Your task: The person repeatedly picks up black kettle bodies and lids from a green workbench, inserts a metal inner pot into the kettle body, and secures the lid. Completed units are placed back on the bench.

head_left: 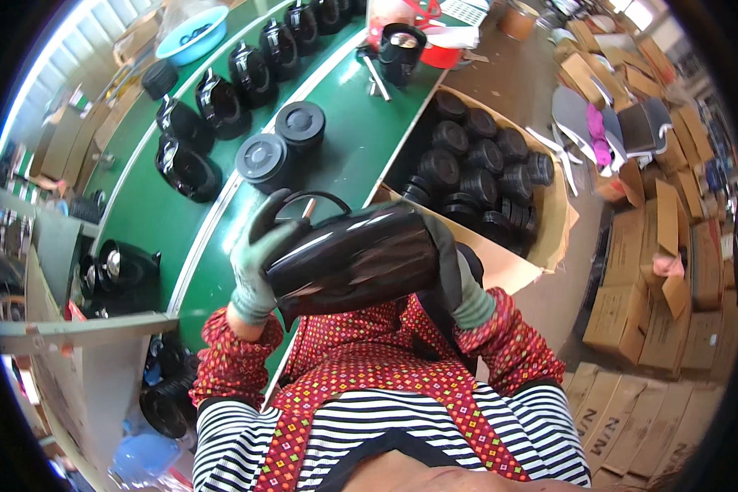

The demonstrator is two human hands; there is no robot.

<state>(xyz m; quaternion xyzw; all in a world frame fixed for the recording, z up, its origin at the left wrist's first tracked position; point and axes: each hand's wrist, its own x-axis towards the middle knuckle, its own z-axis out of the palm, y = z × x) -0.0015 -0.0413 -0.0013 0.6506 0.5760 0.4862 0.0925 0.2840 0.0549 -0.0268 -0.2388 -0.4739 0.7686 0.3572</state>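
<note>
A glossy black jug (356, 258) with a curved handle lies sideways between my gloved hands, above the edge of the green bench. My left hand (258, 258) grips its left end, and the fingers behind it are partly hidden. Round the right end is my right hand (455, 279), its palm dark and its cuff grey-green. Just beyond the jug, two round black lids (261, 157) (301, 123) stand on the green bench (348, 152).
Several black jugs (221, 102) line the bench's far left side, with a blue basin (192, 37) behind. A cardboard box (553, 246) of round black lids (477, 187) stands at the right. Farther right are a chair (586, 123) and stacked cartons (619, 316). A metal frame (82, 328) borders the left.
</note>
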